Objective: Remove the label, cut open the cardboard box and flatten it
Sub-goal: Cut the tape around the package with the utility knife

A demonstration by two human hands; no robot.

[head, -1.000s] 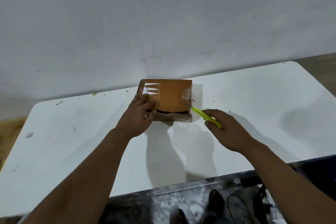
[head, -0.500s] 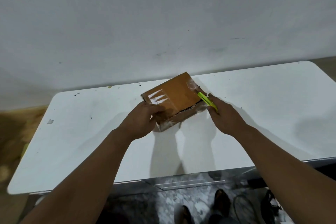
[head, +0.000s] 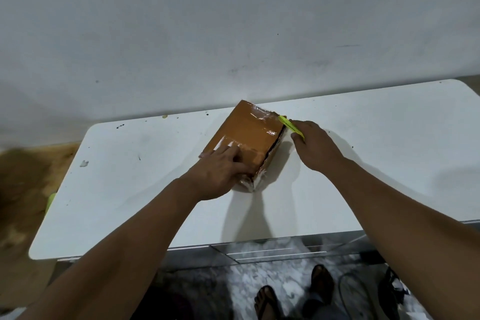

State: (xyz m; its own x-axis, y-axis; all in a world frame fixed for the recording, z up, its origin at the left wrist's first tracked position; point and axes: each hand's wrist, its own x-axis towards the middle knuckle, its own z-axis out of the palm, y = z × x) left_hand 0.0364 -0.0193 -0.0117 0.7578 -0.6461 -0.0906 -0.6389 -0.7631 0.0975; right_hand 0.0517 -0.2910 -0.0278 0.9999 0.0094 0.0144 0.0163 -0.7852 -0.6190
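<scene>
Cardboard box: flat brown cardboard box [head: 246, 138] wrapped in shiny clear tape, lying skewed on the white table [head: 376, 163], near the far edge by the wall.
Box surface: pale torn patch and tape remnants [head: 228, 144] on the near end of the top face; whether any label is left there I cannot tell.
Box seam: a dark gap [head: 275, 145] shows along the right side edge, so that side looks already slit open.
Left hand: left hand [head: 220, 171] lies on the box's near end with fingers stretched out flat, pressing it down against the table.
Right hand: right hand [head: 315, 145] is wrapped around a slim yellow-green cutter [head: 291, 127], whose tip sits at the far right corner of the box.
Step in hand: judged to be the cutting stage, with the blade working the tape at the far corner on the right side.
Progress: box is not yet flattened; it keeps its closed shape.
Next move calls for: drawing the blade along the taped far edge while the flat hand holds the box from sliding, with its fingers kept clear of the cutter's path.
Risk: the glossy tape may let the blade skid off the corner.
Below table: sandalled feet [head: 267, 301] on a marbled floor.
</scene>
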